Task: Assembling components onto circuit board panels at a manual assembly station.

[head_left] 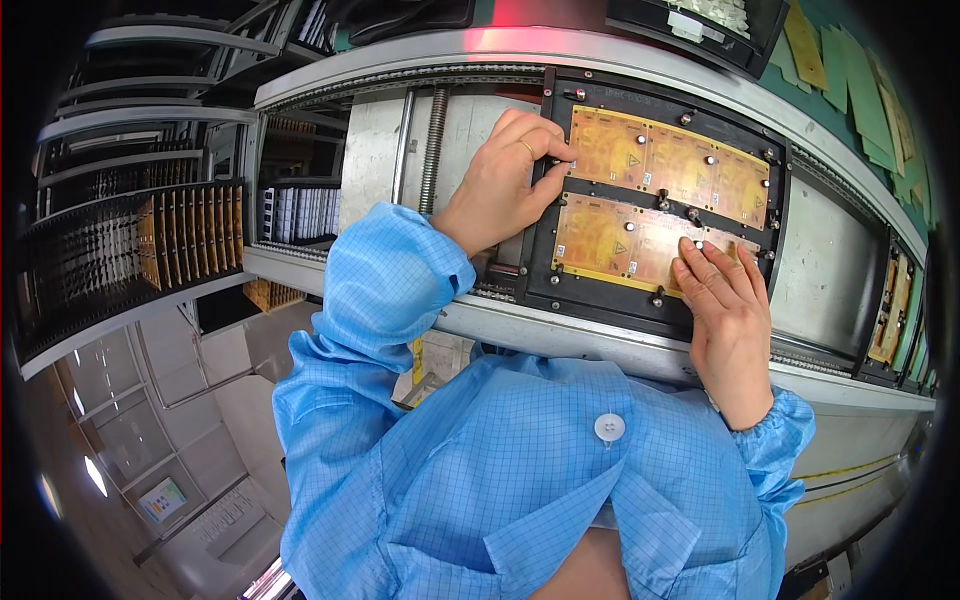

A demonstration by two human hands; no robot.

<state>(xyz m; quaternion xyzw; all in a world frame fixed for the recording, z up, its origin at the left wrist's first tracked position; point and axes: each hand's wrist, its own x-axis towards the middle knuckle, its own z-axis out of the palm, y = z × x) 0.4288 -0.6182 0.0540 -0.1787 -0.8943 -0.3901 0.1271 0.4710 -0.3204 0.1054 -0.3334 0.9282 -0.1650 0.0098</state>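
A black carrier frame (665,330) lies across the metal rails in front of me and holds two yellow-brown circuit board panels. The upper panel (675,160) fills the far half. In the near half lies the lower panel (590,230), its right part covered by my right hand (725,305). That hand is open, fingers stretched and resting on the panel. My left hand (515,175) has its thumb and index finger closed together at the upper panel's left edge. Whatever sits between those fingertips is too small to make out. Several small black knobs (663,200) stand on the frame around the panels.
A toothed metal rail (600,333) runs between my body and the frame. At left stands a black rack (190,240) with upright boards. A black bin (700,30) sits beyond the far rail, with green sheets (855,90) to its right.
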